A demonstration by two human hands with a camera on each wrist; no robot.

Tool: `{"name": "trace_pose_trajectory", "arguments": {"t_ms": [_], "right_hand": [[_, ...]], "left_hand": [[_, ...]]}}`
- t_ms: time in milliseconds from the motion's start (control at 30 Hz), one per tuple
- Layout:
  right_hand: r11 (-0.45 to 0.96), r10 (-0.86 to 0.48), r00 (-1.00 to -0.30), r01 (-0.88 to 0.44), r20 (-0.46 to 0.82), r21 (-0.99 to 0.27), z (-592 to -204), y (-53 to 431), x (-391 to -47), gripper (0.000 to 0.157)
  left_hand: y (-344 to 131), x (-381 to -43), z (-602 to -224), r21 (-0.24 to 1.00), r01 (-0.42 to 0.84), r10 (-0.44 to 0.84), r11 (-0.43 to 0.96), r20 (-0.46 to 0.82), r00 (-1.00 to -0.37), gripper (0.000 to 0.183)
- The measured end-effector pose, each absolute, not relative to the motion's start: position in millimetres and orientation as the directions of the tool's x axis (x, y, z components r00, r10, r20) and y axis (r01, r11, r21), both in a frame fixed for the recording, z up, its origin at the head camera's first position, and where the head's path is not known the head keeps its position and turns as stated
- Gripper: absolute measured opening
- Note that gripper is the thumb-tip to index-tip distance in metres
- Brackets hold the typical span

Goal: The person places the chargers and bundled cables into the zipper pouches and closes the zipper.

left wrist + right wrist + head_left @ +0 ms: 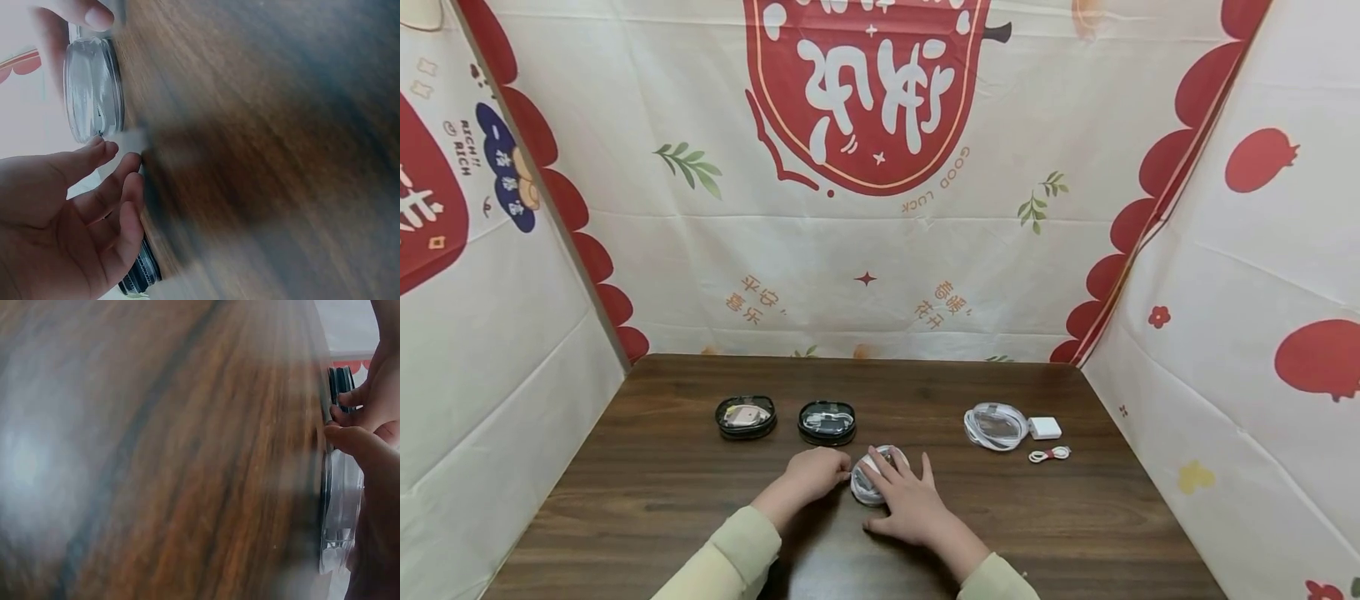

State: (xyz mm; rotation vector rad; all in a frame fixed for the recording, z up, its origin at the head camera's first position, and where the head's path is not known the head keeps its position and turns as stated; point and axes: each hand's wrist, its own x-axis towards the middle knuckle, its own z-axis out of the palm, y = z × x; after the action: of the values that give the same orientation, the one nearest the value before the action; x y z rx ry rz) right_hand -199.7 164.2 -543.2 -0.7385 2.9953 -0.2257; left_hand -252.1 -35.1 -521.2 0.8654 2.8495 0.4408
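A clear oval pouch (868, 483) with pale edging lies on the brown table. My right hand (912, 500) rests over it, fingers spread and straight on its top, thumb held apart near the front. At the pouch's left edge, my left hand (817, 477) has its thumb and curled fingers close together. In the left wrist view, the left thumb (94, 153) meets the end of the clear pouch (94, 90), index fingertip beside it; whatever is pinched there is hidden. The right wrist view shows the clear pouch (342, 500) edge-on beside both hands.
Two black-edged oval pouches (746, 417) (827, 422) lie behind the left hand, with small items inside. At right are a coiled white cable (976, 433), a white charger block (1044, 428) and a small tied white cord (1049, 454). Printed cloth (865, 250) encloses the table.
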Motion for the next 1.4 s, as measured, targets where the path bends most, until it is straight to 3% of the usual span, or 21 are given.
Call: {"name": "trace_pose_trajectory", "arguments": {"t_ms": [833,1100,1400], "right_hand": [[0.868,-0.468,-0.883,-0.464,0.02,-0.179,-546,164,-200,0.083],[0.869,-0.464,-0.886,-0.46,0.019,-0.183,-546,165,-199,0.084],[0.876,-0.452,-0.892,-0.447,0.015,-0.179,-547,167,-200,0.082]], "left_hand": [[-41,-229,-520,0.399,0.562,0.612,0.724,0.004,-0.791,0.021],[-36,-224,-517,0.487,0.546,0.646,0.682,-0.052,-0.762,0.02],[-35,-224,-523,0.484,0.457,0.554,0.746,-0.069,-0.83,0.019]]}}
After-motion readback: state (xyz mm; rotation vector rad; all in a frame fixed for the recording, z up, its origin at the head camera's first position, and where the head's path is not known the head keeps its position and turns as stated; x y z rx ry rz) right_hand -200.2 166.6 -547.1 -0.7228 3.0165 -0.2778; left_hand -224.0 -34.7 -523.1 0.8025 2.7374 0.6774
